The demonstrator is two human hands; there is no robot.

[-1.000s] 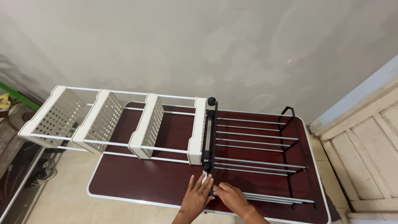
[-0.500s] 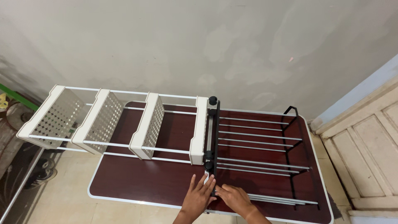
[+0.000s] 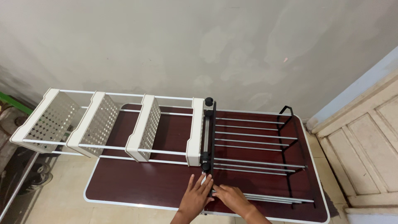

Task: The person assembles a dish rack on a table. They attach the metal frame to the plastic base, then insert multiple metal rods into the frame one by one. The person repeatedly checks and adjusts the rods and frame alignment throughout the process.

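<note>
Barely shifted since before — dark red table (image 3: 137, 186) beneath both hands, white-and-black rack (image 3: 207, 137) just beyond the fingertips; left hand (image 3: 195, 198) and right hand (image 3: 230, 196) flat, side by side, touching the black frame's near end.

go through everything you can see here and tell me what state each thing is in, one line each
Left hand: flat, fingers spread, fingertips at the black frame's near end.
Right hand: flat on the table beside the loose rods.
White rack: lying on its side, overhanging the table's left edge.
Black rack: lying down, butted against the white rack.
Loose rods: lying flat near the front edge.
Table: unfolded, bearing both racks.
Door: shut.
</note>
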